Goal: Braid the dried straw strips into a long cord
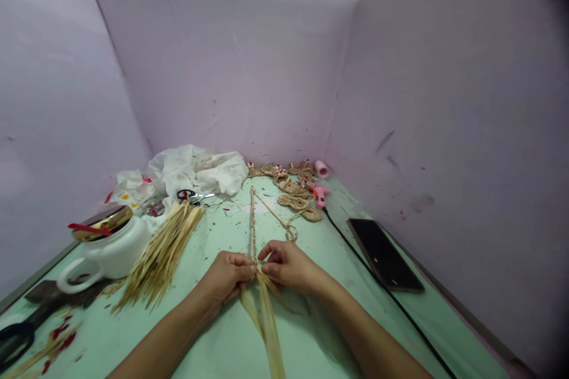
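My left hand (227,276) and my right hand (288,265) meet at the middle of the green table, both pinching flat straw strips (268,320) where they join a thin braided straw cord (253,222). The braid runs away from my fingers toward the back wall, with a looped branch to the right. The loose strip ends trail toward me between my forearms.
A bundle of straw strips (160,254) lies left, beside a white lidded pot (111,249). Scissors (192,195) and crumpled plastic (195,169) sit behind. Woven straw pieces (296,195), a pink glue gun (318,192) with its black cable and a dark phone (384,254) lie right. Purple panels enclose the table.
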The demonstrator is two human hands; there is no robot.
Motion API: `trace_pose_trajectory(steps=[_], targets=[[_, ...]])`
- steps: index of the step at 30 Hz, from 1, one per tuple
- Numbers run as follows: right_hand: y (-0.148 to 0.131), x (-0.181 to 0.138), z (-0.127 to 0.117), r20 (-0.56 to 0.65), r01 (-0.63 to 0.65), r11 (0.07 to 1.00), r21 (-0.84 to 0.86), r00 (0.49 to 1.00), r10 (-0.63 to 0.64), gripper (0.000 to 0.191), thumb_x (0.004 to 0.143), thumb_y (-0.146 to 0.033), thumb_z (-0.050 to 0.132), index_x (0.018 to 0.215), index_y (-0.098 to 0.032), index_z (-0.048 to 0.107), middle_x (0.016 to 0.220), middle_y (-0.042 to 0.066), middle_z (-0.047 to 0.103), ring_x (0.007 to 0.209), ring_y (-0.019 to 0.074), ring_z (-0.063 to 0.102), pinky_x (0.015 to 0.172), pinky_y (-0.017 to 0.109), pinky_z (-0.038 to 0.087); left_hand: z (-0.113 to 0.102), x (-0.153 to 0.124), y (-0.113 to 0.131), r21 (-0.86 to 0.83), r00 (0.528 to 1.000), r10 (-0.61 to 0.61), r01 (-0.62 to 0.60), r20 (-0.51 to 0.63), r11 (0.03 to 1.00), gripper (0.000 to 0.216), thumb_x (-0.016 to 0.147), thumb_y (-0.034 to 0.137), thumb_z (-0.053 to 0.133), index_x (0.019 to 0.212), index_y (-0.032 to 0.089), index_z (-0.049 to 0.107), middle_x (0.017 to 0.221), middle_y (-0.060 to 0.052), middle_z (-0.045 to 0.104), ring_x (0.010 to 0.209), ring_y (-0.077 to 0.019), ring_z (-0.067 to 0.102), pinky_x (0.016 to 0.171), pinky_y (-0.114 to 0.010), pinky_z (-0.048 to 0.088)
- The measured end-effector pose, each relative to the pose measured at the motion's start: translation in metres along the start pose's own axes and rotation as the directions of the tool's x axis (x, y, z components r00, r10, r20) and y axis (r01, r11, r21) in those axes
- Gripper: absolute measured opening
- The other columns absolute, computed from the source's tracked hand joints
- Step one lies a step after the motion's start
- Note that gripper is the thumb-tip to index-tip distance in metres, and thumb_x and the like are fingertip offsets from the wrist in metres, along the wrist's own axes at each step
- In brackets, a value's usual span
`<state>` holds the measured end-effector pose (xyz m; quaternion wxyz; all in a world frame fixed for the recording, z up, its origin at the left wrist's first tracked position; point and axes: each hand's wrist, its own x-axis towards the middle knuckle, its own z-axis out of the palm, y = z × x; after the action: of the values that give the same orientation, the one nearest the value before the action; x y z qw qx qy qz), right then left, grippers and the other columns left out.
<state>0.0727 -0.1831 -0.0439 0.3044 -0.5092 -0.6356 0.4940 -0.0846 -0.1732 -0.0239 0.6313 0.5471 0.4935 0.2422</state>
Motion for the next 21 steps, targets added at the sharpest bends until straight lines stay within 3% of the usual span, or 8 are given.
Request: trace_pose_trajectory(steps=[8, 14, 18, 21], targets=[[-0.007, -0.005, -0.004, 0.052, 0.026, 1.000, 0.013, 0.998, -0.027, 0.014, 0.070, -0.019, 0.049, 0.073, -0.012, 0.062, 0.048, -0.003, 0.049, 0.042, 0.0066, 0.042, 0.043, 0.018, 0.034, 0.001, -0.001, 0.000, 0.003, 1.000, -0.010, 0.010, -0.011, 1.000, 0.026, 0.053, 0.036, 0.060, 0.049, 0.014, 0.048, 0.035, 0.006, 0.036, 0.027, -0.0011, 0.020, 0.034, -0.021, 0.007], [-0.006, -0.004, -0.005, -0.023, 0.134, 0.958, -0.253, 0.989, -0.144, 0.019, 0.067, -0.022, 0.051, 0.073, -0.013, 0.067, 0.063, 0.003, 0.062, 0.056, 0.0098, 0.048, 0.051, 0.019, 0.035, 0.002, 0.000, 0.000, 0.026, 1.000, -0.003, 0.003, -0.006, 1.000, 0.025, 0.053, 0.034, 0.059, 0.046, 0.014, 0.045, 0.035, 0.006, 0.035, 0.030, -0.0016, 0.020, 0.037, -0.021, 0.008], [-0.011, -0.005, -0.002, -0.100, 0.053, 0.907, -0.417, 0.990, -0.104, 0.018, 0.063, -0.019, 0.049, 0.065, -0.014, 0.067, 0.056, 0.002, 0.059, 0.051, 0.0101, 0.046, 0.046, 0.020, 0.029, 0.004, 0.003, -0.001, 0.110, 0.997, 0.067, -0.070, 0.031, 0.991, 0.022, 0.054, 0.030, 0.054, 0.042, 0.016, 0.042, 0.034, 0.005, 0.033, 0.034, -0.0031, 0.021, 0.039, -0.022, 0.011], [-0.015, -0.005, 0.002, -0.194, -0.068, 0.901, -0.428, 0.981, -0.018, 0.015, 0.057, -0.018, 0.052, 0.061, -0.015, 0.066, 0.052, 0.002, 0.058, 0.049, 0.0109, 0.046, 0.044, 0.021, 0.028, 0.007, 0.006, -0.001, 0.256, 0.985, 0.170, -0.165, 0.001, 0.952, 0.018, 0.052, 0.021, 0.052, 0.039, 0.015, 0.040, 0.036, 0.005, 0.031, 0.039, -0.0044, 0.024, 0.041, -0.021, 0.014]])
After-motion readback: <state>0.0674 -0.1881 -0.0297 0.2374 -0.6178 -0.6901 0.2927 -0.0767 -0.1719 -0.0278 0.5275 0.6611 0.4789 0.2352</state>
